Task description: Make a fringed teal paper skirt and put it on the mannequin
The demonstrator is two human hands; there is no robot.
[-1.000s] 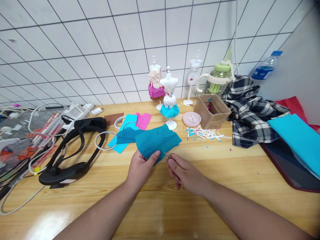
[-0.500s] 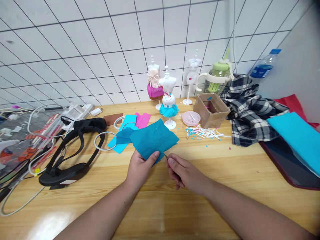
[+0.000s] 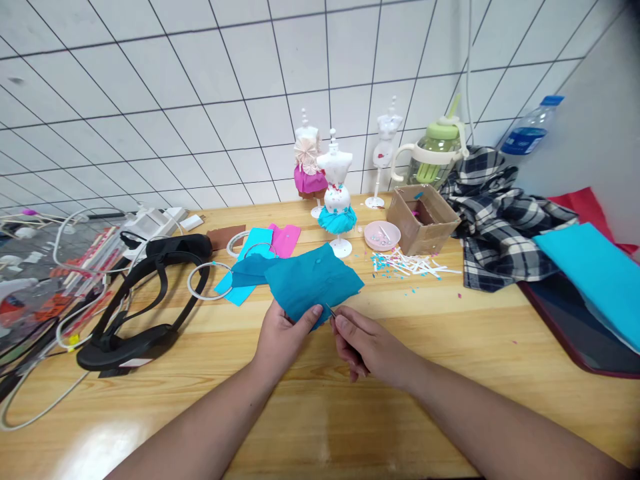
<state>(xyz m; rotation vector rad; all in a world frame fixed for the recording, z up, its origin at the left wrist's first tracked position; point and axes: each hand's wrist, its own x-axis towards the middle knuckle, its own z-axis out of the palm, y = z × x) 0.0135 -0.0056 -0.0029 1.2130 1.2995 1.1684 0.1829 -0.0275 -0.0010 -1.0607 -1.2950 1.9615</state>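
Observation:
My left hand (image 3: 286,333) pinches the lower edge of a teal sheet (image 3: 315,280), cloth or crepe paper, thumb on top. The sheet is held above the table and one small clear bead-like spot shows on it. My right hand (image 3: 363,343) is closed round a slim, dark, pointed metal tool (image 3: 331,311); most of it is hidden in the fingers, so its kind is unclear. The tool's tip is at the sheet's lower edge, close to my left thumb. Beyond the sheet stands a small white dress form (image 3: 335,167) with a bright blue gathered skirt (image 3: 337,219).
Two other dress forms stand behind. A pink dish (image 3: 382,235), a cardboard box (image 3: 423,223) and white paper strips (image 3: 413,265) lie right of centre. Left are blue strips (image 3: 245,283), a white ring (image 3: 195,293) and a black headset (image 3: 130,350). A plaid cloth (image 3: 500,233) lies right.
The teal sheet has shifted slightly right and tilted, its right corner now a little further right and lower. The tool's tip has come up against or over the sheet's edge. Both hands keep their hold.

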